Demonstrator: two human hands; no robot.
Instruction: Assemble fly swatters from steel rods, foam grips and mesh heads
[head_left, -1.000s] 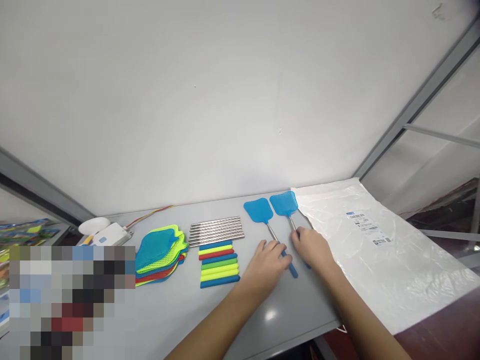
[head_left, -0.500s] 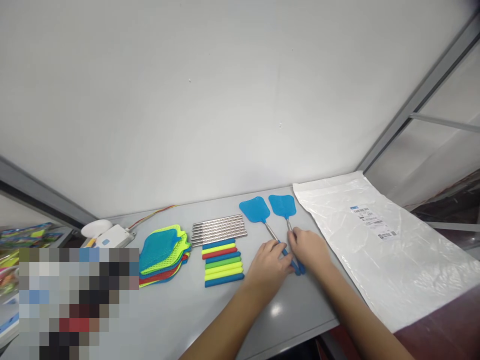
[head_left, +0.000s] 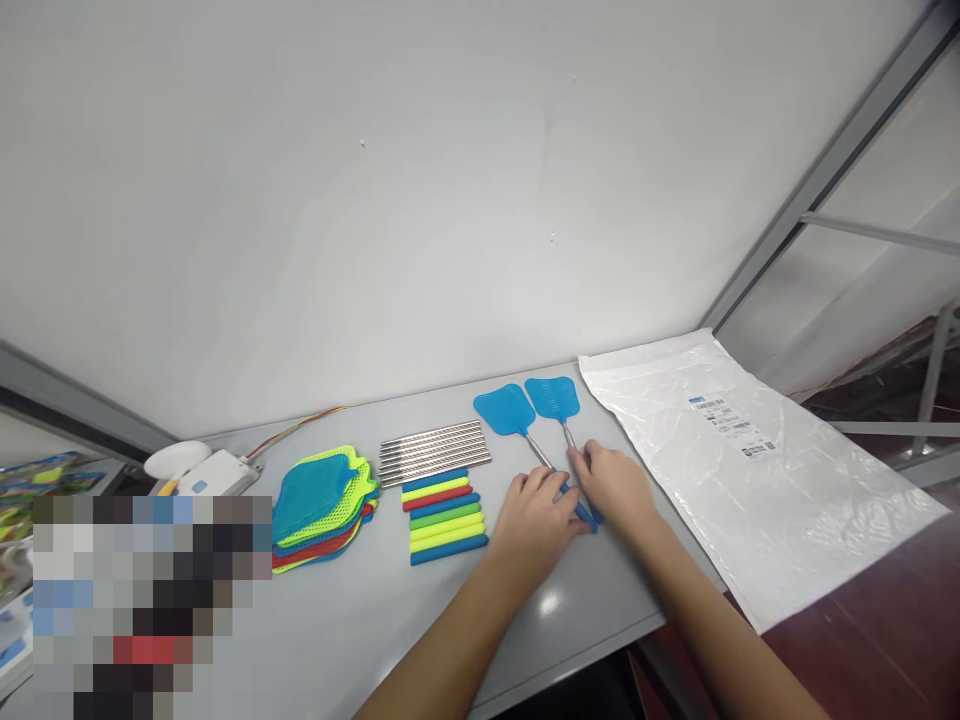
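Two blue fly swatters lie side by side on the grey table, heads toward the wall. My left hand (head_left: 534, 515) is closed around the blue handle of the left fly swatter (head_left: 506, 410). On the right fly swatter (head_left: 555, 398), my right hand (head_left: 609, 480) is closed about the lower metal rod and handle, partly hiding them. Left of my hands is a row of coloured handles (head_left: 446, 520) in blue, yellow, red and green. Just behind these lie several metal rods (head_left: 435, 450). Farther left sits a stack of swatter heads (head_left: 319, 500), blue on top.
A large white plastic mailer (head_left: 675, 470) with a label covers the table's right end. At the left stand a white box (head_left: 217, 472) with wires and a round white object (head_left: 176, 460). A wall (head_left: 450, 200) rises behind the table; the left foreground is blurred out.
The camera view has shifted slightly. Both hands stay on the two swatters, and the right swatter's head has come a little closer to the left one.
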